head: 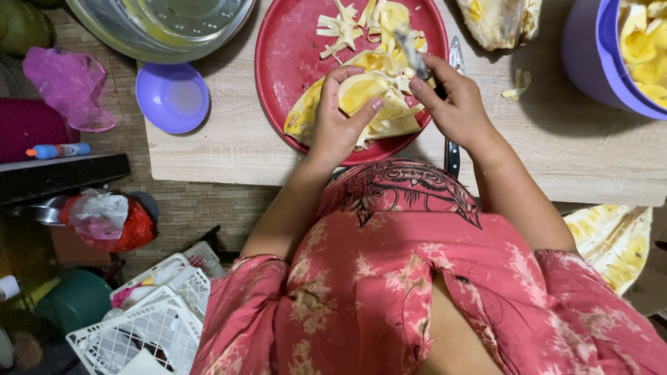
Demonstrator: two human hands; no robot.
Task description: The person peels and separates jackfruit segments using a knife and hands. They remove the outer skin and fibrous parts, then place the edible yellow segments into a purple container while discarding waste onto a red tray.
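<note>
Left hand (338, 119) gripping a yellow jackfruit piece (361, 104) on a red round tray (285, 48). Right hand (455, 104) closed around a small knife (411, 50), blade up over the fruit. Pale fibre strips (340, 28) at the tray's far side. Second knife (454, 104) on the wooden table (229, 146), just beside the tray (mostly hidden under the right hand). Small purple bowl (172, 97) left; purple tub (611, 55) with yellow pods right.

Home kitchen, informal food-prep spot. Low wooden table (229, 149) carries a red plate (285, 48) of cut yellow fruit, a purple bowl (172, 97) and a glass bowl (163, 24). Woven mat floor (201, 205) beside it, with white plastic baskets (149, 323), plastic bags (69, 87) and household clutter.
</note>
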